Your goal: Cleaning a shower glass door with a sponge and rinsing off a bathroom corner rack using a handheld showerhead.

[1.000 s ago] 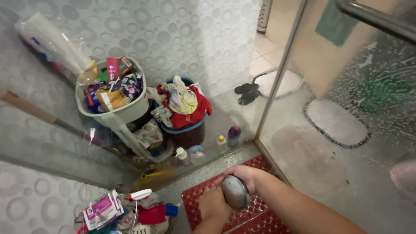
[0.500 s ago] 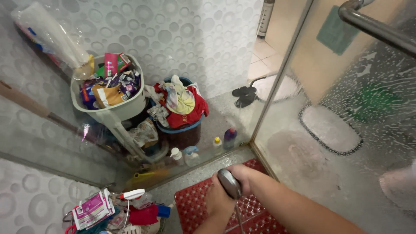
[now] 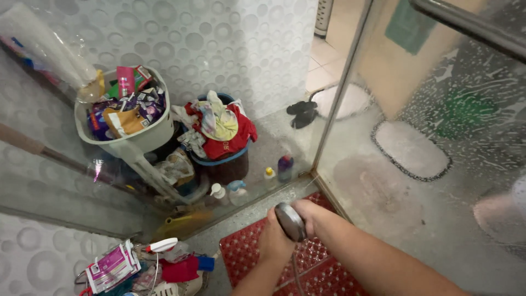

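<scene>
My right hand (image 3: 314,215) reaches in from the lower right and grips a round grey shower head (image 3: 290,221), which is turned almost edge-on to me. My left hand (image 3: 273,244) is just below and left of it, back facing me, close against the head; its fingers are hidden. Both hands hover over a red perforated floor mat (image 3: 244,253) in the corner of a glass shower stall. A thin line, either hose or water, runs down from the head.
Beyond the glass stand a white basket (image 3: 147,140) of packets, a bucket (image 3: 226,165) heaped with clothes, and small bottles (image 3: 284,168). A soapy glass door (image 3: 466,126) with a metal bar (image 3: 466,26) is on the right. A rack of pink packets (image 3: 112,267) sits lower left.
The shower head has turned from face-on to edge-on, and both hands have risen slightly toward the stall corner. My view has shifted a little.
</scene>
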